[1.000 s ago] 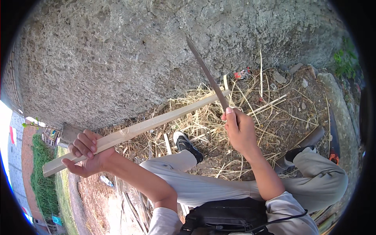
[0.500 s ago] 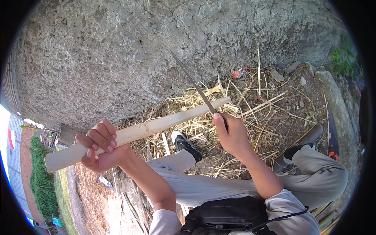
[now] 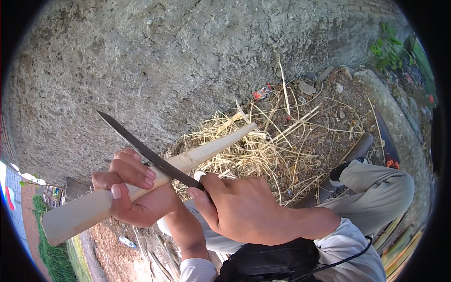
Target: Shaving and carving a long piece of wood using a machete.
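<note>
My left hand (image 3: 141,190) is closed round a pale strip of split bamboo (image 3: 75,212), its wide end sticking out at the lower left. The strip slants up to the right and narrows to a tip over the shavings. In my right hand (image 3: 253,207) is a knife (image 3: 145,151) with a long dark blade, its handle hidden in my fist. The blade lies across the bamboo just right of my left fingers, its point up and left, in front of the wall.
A rough grey wall (image 3: 155,61) rises ahead. Pale bamboo shavings (image 3: 263,157) cover the ground below. A saw (image 3: 386,141) with an orange-marked handle lies at right, near a dark pipe-like piece (image 3: 359,148). Several bamboo strips (image 3: 401,251) lie at the lower right.
My right hand has brought the knife left and nearer, from the bamboo's far narrow end to beside my left hand. The bamboo's wide end has dipped slightly, and the view has shifted.
</note>
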A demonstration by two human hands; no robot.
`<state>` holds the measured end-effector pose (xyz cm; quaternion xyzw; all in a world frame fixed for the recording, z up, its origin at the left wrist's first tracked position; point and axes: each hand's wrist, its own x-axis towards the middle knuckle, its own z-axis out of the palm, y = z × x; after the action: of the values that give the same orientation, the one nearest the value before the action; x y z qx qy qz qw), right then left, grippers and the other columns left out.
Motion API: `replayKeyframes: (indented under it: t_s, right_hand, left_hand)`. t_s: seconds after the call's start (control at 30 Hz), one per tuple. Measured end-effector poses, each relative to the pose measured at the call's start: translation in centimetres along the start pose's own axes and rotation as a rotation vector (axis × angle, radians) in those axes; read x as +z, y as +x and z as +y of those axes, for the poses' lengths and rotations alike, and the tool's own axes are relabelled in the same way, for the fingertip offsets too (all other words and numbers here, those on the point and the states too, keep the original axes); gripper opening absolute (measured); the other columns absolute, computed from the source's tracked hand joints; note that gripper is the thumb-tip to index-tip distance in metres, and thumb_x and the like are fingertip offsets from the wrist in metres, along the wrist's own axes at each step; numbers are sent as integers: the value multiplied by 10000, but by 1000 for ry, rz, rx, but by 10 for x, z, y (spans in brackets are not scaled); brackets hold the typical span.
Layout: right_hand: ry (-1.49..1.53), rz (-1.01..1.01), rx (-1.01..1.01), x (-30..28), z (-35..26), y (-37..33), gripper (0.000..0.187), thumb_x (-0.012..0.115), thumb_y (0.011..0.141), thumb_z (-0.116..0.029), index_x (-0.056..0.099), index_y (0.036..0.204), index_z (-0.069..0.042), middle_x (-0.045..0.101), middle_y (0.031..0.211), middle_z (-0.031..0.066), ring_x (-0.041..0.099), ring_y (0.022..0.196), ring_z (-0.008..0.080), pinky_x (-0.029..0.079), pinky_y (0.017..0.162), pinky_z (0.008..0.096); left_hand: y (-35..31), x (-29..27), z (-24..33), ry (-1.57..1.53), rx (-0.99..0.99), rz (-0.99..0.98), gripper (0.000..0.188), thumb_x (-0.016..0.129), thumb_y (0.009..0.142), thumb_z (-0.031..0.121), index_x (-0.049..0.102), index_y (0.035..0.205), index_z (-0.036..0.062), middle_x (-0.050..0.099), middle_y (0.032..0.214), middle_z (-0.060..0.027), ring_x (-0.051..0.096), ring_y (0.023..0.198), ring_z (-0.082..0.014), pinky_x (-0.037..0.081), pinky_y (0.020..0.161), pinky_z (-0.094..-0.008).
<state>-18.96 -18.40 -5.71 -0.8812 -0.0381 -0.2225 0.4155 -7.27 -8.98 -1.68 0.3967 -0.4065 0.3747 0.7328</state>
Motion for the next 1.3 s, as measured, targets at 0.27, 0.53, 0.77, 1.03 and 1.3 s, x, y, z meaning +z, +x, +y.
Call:
replayKeyframes:
  t_s: [0.27, 0.53, 0.77, 1.03, 1.3]
  right_hand:
    - [-132, 74, 132, 5, 39, -10, 310, 513, 938, -289, 504, 761, -34, 531, 457, 109, 541, 360, 313, 408, 341, 427]
    - [41, 76, 84, 7, 36, -15, 273, 489, 946, -275, 534, 801, -48, 528, 457, 106, 539, 372, 327, 418, 364, 435]
    - [104, 127, 66, 7, 19, -23, 310, 491, 948, -282, 507, 760, -37, 528, 458, 97, 534, 363, 318, 408, 340, 423]
    - [45, 107, 85, 8, 22, -22, 378, 439, 970, -327, 516, 778, -10, 534, 437, 106, 545, 344, 275, 411, 342, 406]
    - [95, 137, 96, 30, 41, -17, 290, 492, 943, -294, 531, 803, -42, 530, 449, 105, 545, 379, 321, 429, 389, 441]
  left_hand:
    - [-19, 20, 11, 20, 16, -216, 139, 468, 767, 170, 371, 680, 121, 417, 438, -17, 321, 395, -89, 332, 672, -336]
    - [-19, 22, 7, 21, 28, -258, 152, 441, 784, 208, 346, 693, 132, 411, 445, -5, 371, 444, -103, 330, 709, -404]
    - [-25, 19, 4, -13, 10, -238, 144, 430, 768, 207, 340, 685, 131, 388, 439, -9, 356, 434, -112, 326, 723, -405]
    - [-28, 18, 7, 37, 60, -258, 159, 431, 760, 188, 331, 655, 122, 380, 425, -31, 347, 416, -113, 284, 821, -404]
    - [-27, -1, 6, 29, 31, -271, 153, 424, 749, 186, 324, 653, 123, 365, 423, -25, 322, 400, -110, 277, 821, -404]
